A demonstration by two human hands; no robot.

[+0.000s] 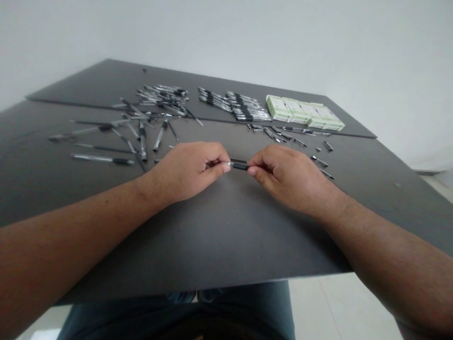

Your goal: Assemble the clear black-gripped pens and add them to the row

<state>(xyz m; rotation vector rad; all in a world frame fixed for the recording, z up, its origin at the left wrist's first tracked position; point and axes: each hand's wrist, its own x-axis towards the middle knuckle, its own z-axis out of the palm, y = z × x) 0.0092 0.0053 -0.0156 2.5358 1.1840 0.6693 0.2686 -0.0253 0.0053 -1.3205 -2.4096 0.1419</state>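
Between my two hands, just above the dark table, lies a pen [239, 166] with a clear barrel and a black grip, held level. My left hand [198, 167] pinches its clear part between thumb and forefinger. The black grip end is in the closed fingers of my right hand [283, 174], which hide its tip. Just behind the held pen, a thin dark stick-like piece [239, 161] shows; I cannot tell whether it is held or lies on the table. A loose clear pen with a black grip [102, 159] rests to the left of my left hand.
Loose pen parts [141, 137] are scattered at the left, with a heap of pens [163, 97] behind them. Stacked pens [247, 107] lie in rows at the back, beside pale green boxes [304, 113]. Small caps and tips [276, 133] are spread beyond my right hand on the table [226, 236].
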